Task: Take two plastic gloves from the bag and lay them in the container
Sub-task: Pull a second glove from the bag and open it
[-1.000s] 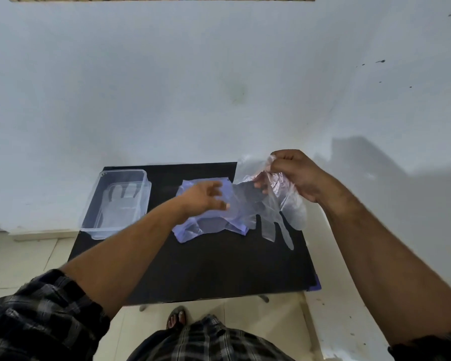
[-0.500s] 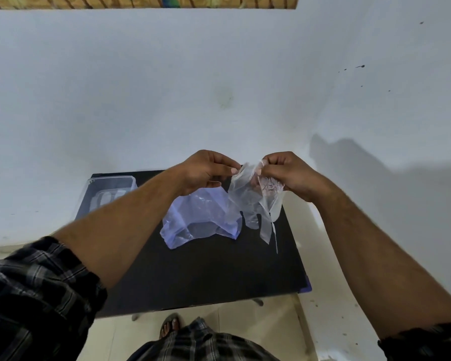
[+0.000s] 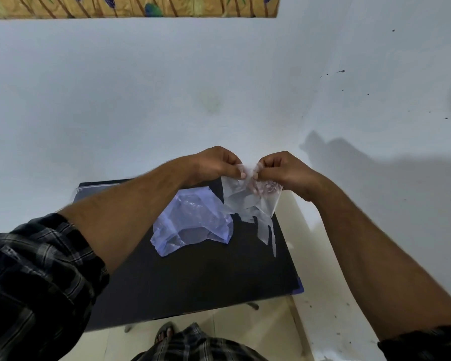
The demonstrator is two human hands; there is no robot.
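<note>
A clear plastic glove (image 3: 253,204) hangs in the air above the black table, fingers dangling down. My left hand (image 3: 214,162) and my right hand (image 3: 281,169) both pinch its upper edge, close together. Below and to the left, the bluish plastic bag (image 3: 190,225) lies crumpled on the black table (image 3: 206,277). The clear container (image 3: 99,190) stands at the table's far left corner, mostly hidden behind my left forearm; its contents cannot be seen now.
A pale wall rises right behind the table and along its right side. A patterned strip (image 3: 130,6) runs along the top of the wall. Beneath the table's near edge, a sandalled foot (image 3: 166,332) stands on light floor tiles.
My left hand left the bag and rose to join the right hand on the glove's upper edge. The glove was lifted higher. The view tilted, so my arm now covers the container.
</note>
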